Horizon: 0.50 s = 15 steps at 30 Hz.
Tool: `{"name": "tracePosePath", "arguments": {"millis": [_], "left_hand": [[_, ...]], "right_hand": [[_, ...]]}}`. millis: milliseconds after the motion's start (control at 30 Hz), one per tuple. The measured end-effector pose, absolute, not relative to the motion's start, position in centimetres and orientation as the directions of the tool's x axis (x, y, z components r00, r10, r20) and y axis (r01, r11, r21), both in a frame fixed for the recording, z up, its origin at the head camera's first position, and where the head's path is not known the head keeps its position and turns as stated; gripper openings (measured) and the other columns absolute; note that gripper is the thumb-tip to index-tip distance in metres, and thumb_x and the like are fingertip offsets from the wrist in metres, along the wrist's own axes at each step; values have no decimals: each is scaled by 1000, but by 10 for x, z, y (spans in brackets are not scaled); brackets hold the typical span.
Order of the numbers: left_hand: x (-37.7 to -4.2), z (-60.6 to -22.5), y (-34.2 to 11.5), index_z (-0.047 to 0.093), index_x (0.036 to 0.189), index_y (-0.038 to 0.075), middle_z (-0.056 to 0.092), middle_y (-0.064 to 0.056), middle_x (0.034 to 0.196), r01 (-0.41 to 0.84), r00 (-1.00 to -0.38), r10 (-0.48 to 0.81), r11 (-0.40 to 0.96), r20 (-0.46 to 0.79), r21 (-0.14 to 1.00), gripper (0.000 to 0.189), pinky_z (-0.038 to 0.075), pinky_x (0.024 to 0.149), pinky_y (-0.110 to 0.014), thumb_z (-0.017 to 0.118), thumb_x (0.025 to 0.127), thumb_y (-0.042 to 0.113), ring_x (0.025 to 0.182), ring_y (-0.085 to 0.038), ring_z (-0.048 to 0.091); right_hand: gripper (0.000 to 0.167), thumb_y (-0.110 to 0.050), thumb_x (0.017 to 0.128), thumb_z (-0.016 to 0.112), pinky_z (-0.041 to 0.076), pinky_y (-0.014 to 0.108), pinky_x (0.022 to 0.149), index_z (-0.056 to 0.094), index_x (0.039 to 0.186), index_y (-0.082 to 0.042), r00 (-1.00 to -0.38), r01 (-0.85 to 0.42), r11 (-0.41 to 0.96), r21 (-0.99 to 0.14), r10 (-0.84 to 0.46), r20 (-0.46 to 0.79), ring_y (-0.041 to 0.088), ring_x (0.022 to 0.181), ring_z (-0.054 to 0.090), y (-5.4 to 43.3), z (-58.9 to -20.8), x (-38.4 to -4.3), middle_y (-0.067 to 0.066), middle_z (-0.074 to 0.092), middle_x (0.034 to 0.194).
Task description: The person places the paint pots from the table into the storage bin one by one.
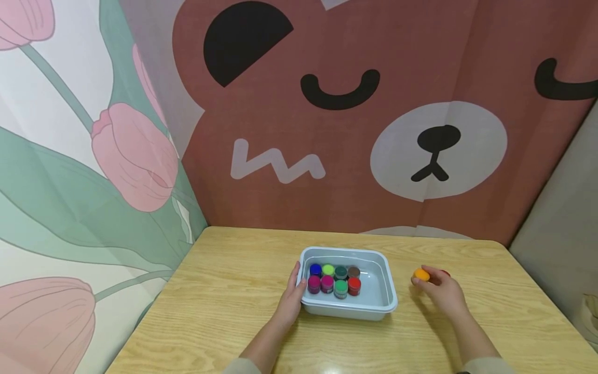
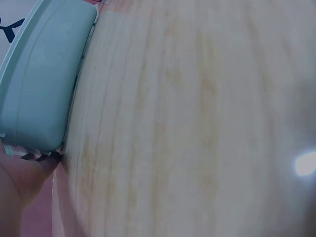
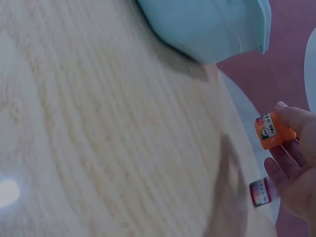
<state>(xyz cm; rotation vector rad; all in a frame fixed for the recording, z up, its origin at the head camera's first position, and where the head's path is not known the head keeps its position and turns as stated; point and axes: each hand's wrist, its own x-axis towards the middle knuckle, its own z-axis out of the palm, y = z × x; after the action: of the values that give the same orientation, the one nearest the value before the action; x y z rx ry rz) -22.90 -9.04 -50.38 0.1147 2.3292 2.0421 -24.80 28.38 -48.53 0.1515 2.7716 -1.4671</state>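
My right hand (image 1: 444,293) pinches a small orange paint jar (image 1: 422,275) between thumb and fingers, held up to the right of a pale blue plastic tray. The right wrist view shows the label on this orange paint jar (image 3: 267,129). A red paint jar (image 1: 446,272), mostly hidden by the right hand, stands on the table; its label faces the right wrist camera. At the tray (image 1: 345,312), my left hand (image 1: 291,298) grips the left side, thumb at the rim and fingers along the outer wall. Its fingers show beneath the tray's end in the left wrist view.
Inside the tray, several paint jars stand in two rows toward the left: blue (image 1: 315,269), yellow-green (image 1: 328,270), dark green, brown, magenta, green and red (image 1: 354,285). The wooden table (image 1: 224,291) meets a bear-printed curtain (image 1: 345,197) at its back edge.
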Motion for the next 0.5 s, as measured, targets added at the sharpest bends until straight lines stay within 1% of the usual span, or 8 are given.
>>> {"name": "tracePosePath", "arguments": {"millis": [133,267,333,500], "left_hand": [[-229,-504,-91,16,158,18,15,-15,165,22,-997,80,134,11,991,57,10,117,-69,36,106,26,150,-44,11],[-230,-504,-91,16,158,18,14,-15,165,20,-997,77,138,10,990,57,10,117,-69,36,106,26,150,-44,10],[-230,-504,-91,16,158,18,15,-15,165,22,-997,76,135,12,991,57,10,117,-68,36,106,26,150,-44,10],[-230,-505,-91,16,158,18,14,-14,165,26,-997,77,133,16,991,57,9,118,-68,37,106,25,150,-44,10]], "right_hand": [[81,-50,93,62,45,8,77,34,150,1,-996,81,547,-833,69,-52,43,132,45,279,-475,-250,29,41,148],[81,-51,92,62,45,12,80,35,150,-2,-998,53,555,-830,56,-26,41,131,47,271,-463,-249,27,45,147],[80,-50,92,63,46,15,82,36,150,-2,-999,32,555,-831,51,-4,40,130,48,266,-458,-247,26,48,144],[77,-47,91,66,50,27,89,41,148,-2,-998,-14,562,-827,45,48,39,128,50,253,-447,-246,25,54,139]]}}
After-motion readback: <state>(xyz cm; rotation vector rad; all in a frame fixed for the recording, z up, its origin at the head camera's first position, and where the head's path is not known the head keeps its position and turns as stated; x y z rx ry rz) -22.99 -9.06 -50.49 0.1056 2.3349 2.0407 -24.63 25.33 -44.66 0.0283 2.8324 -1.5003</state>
